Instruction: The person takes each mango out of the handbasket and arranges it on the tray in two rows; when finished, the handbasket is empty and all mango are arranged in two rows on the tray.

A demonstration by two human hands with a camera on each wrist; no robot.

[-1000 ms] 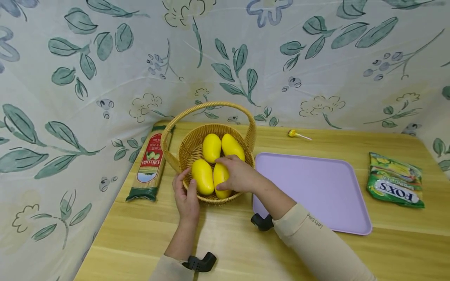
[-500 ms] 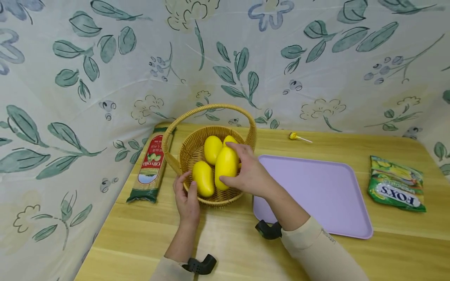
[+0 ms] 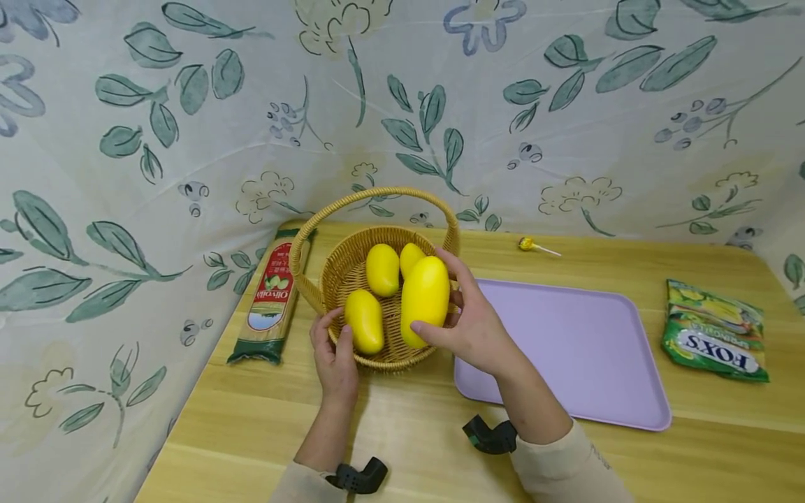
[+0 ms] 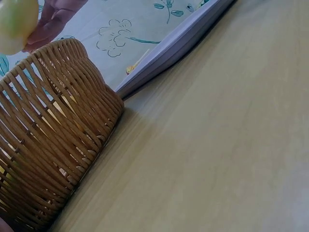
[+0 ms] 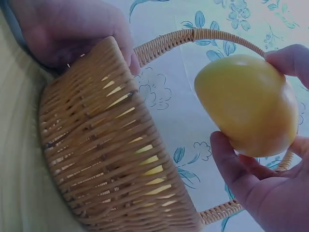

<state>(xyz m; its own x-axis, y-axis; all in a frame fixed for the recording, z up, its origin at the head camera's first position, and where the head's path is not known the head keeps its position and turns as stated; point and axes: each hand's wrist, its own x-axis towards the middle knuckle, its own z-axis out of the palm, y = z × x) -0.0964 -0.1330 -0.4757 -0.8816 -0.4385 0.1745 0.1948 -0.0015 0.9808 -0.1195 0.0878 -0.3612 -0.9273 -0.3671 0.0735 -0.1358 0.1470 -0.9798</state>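
On the desk (image 3: 409, 440), left of centre in the head view, stands a wicker basket (image 3: 342, 269), upright, with its arched handle (image 3: 377, 193) raised. Left hand (image 3: 337, 363): at the basket's near-left rim, fingers curled over it, gripping. Right hand (image 3: 474, 332): above the basket's right side, thumb and fingers spread about as wide as the fruit between them; it holds one yellow mango (image 3: 425, 300). The right wrist view shows this mango above the rim, apart from it.

Inside the basket, three more: a near-left mango (image 3: 365, 323), a back-centre mango (image 3: 382, 271), and a back-right mango (image 3: 411, 257), the last partly hidden by the held fruit.

Surroundings: an Olivoilà pasta packet (image 3: 270, 300) lies left of the basket. A lilac tray (image 3: 566, 349) lies just beside it on the right; contact cannot be told. Behind the tray, a yellow-headed lollipop (image 3: 527, 244); right of the tray, a green FOX'S candy bag (image 3: 715, 332). A floral cloth (image 3: 339, 150) hangs behind the desk.
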